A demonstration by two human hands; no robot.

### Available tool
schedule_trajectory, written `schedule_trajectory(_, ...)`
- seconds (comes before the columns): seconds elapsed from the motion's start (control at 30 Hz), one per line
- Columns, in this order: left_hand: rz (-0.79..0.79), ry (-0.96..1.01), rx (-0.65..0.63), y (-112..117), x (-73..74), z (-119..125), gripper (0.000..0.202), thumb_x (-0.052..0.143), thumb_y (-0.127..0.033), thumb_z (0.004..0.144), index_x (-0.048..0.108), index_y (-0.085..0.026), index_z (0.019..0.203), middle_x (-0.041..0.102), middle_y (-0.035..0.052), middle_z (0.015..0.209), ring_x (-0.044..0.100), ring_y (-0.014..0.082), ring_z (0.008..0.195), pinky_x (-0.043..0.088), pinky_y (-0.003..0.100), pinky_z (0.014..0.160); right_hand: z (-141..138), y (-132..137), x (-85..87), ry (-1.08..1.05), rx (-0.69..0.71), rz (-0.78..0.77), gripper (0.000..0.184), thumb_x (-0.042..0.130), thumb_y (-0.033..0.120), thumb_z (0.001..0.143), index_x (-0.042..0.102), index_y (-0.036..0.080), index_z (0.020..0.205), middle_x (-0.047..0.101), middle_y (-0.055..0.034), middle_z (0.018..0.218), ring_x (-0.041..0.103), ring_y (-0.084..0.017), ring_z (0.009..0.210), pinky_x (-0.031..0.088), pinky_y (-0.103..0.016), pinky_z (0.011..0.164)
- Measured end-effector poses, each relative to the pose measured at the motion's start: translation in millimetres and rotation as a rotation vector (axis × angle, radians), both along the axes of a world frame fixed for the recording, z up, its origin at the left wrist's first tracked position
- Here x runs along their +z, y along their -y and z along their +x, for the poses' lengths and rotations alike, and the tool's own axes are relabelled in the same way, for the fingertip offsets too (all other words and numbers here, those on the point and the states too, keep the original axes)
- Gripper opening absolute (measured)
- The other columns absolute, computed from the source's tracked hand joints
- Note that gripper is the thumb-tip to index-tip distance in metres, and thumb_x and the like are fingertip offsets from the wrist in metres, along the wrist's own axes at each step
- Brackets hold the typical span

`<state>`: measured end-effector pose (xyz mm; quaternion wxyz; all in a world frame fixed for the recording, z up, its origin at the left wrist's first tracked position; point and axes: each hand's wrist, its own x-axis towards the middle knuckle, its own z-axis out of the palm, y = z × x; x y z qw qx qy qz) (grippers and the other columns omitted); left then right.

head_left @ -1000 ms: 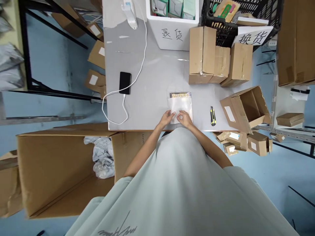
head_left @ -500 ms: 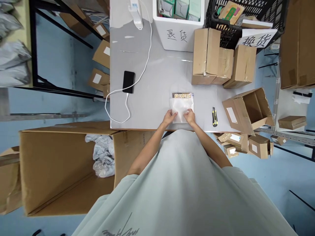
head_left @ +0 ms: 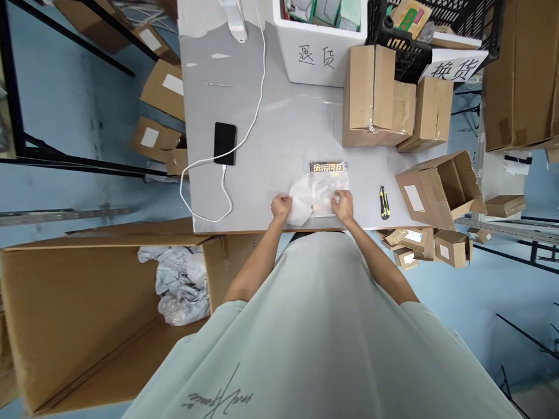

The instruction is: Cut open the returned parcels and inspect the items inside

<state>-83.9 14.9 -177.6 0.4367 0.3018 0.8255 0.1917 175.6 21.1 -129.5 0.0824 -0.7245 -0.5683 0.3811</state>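
Note:
My left hand (head_left: 282, 206) is closed on the left edge of a thin white sheet (head_left: 300, 203), which is drawn to the left and lies partly over a flat clear plastic packet (head_left: 322, 189). The packet has a dark printed strip with gold characters along its top. Curled over the packet's right side, my right hand (head_left: 343, 205) grips it low down, with its fingertips on the plastic. To the right of that hand lies a black and yellow utility knife (head_left: 384, 202).
A phone (head_left: 225, 143) with a white cable lies left on the table. Closed cartons (head_left: 369, 93), a white bin (head_left: 323, 55) and a black crate (head_left: 406, 64) stand at the back. An open box (head_left: 414, 201) sits at the right edge; a large carton (head_left: 87, 302) stands lower left.
My left hand has moved left, pulling the white sheet partly off the packet, so more of the packet shows. My right hand has stayed at the packet's right side. The camera view has shifted slightly.

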Motion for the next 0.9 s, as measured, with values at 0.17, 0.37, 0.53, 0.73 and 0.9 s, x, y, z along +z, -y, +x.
schedule_trajectory(0.17, 0.246, -0.009, -0.240, 3, 21.9, 11, 0.062, 0.062, -0.011, 0.100, 0.062, -0.020, 0.161, 0.062, 0.0167, 0.161, 0.066, 0.0320, 0.146, 0.048, 0.049, 0.134, 11, 4, -8.9, 0.210, 0.046, -0.069, 0.056, 0.070, 0.027, 0.104, 0.062, 0.009, 0.157, 0.050, -0.0260, 0.170, 0.050, -0.038, 0.156, 0.047, -0.049, 0.133)
schedule_trajectory(0.37, 0.452, 0.170, -0.731, 3, 30.2, 74, 0.065, 0.061, -0.021, 0.104, 0.055, -0.011, 0.168, 0.049, 0.0251, 0.176, 0.056, 0.0376, 0.162, 0.045, 0.050, 0.139, -5, 16, -20.9, 0.298, 0.059, -0.050, 0.071, 0.078, 0.039, 0.101, 0.056, 0.010, 0.162, 0.039, -0.0298, 0.179, 0.041, -0.044, 0.161, 0.051, -0.059, 0.128)
schedule_trajectory(0.53, 0.129, -0.022, -0.595, 4, 17.7, 66, 0.068, 0.065, -0.029, 0.104, 0.056, -0.001, 0.165, 0.037, 0.0353, 0.184, 0.022, 0.0519, 0.180, 0.021, 0.068, 0.146, 11, 14, -21.9, 0.240, 0.103, -0.030, 0.059, 0.069, 0.033, 0.105, 0.061, 0.011, 0.159, 0.043, -0.0272, 0.176, 0.044, -0.042, 0.159, 0.045, -0.058, 0.134)
schedule_trajectory(0.73, 0.102, -0.067, -0.469, -11, 15.2, 53, 0.045, 0.067, -0.032, 0.100, 0.073, -0.012, 0.140, 0.048, 0.0303, 0.181, 0.019, 0.0496, 0.180, 0.012, 0.073, 0.144, 27, 9, -19.2, 0.180, 0.141, -0.041, 0.054, 0.066, 0.033, 0.106, 0.065, 0.014, 0.157, 0.047, -0.0231, 0.172, 0.048, -0.039, 0.156, 0.047, -0.055, 0.134)
schedule_trajectory(0.9, -0.029, 0.119, -0.306, -30, 9.4, 78, 0.031, 0.079, -0.041, 0.092, 0.078, -0.017, 0.112, 0.082, 0.0256, 0.126, 0.067, 0.0463, 0.143, 0.052, 0.052, 0.121, 28, 0, -18.5, 0.163, 0.133, -0.084, 0.067, 0.068, 0.038, 0.104, 0.057, 0.012, 0.165, 0.047, -0.0239, 0.170, 0.048, -0.041, 0.155, 0.053, -0.056, 0.128)
